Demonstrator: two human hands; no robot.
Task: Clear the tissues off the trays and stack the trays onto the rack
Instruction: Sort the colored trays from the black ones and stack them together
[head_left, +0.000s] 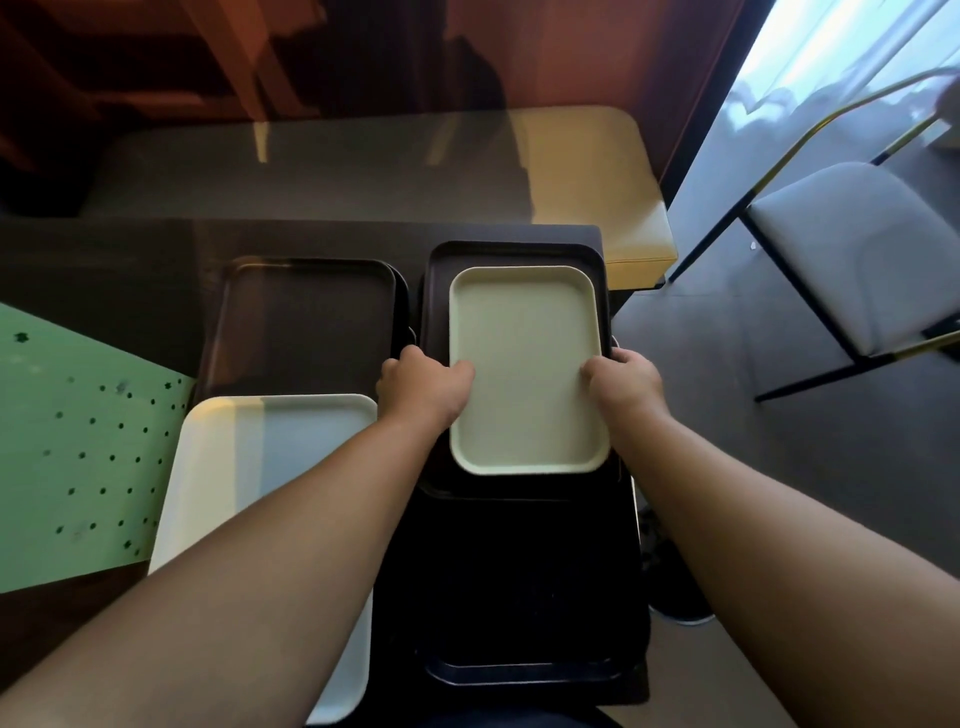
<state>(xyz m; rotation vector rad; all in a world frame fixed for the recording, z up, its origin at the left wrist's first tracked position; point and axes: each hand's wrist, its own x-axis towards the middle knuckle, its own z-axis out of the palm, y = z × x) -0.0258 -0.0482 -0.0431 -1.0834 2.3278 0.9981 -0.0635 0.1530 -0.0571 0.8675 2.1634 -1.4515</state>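
Left hand (418, 387) and right hand (626, 382) grip cream tray (524, 332) sides, over dark tray (436, 291).

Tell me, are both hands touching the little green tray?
Touching. The head view shows the left hand and right hand gripping opposite edges of the pale green tray, thumbs on top.

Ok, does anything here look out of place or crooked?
Nothing is spilled or damaged. One mismatch: the small cream tray, held by the left hand and right hand, sits on a larger dark tray, leaving its rim exposed. No tissues show.
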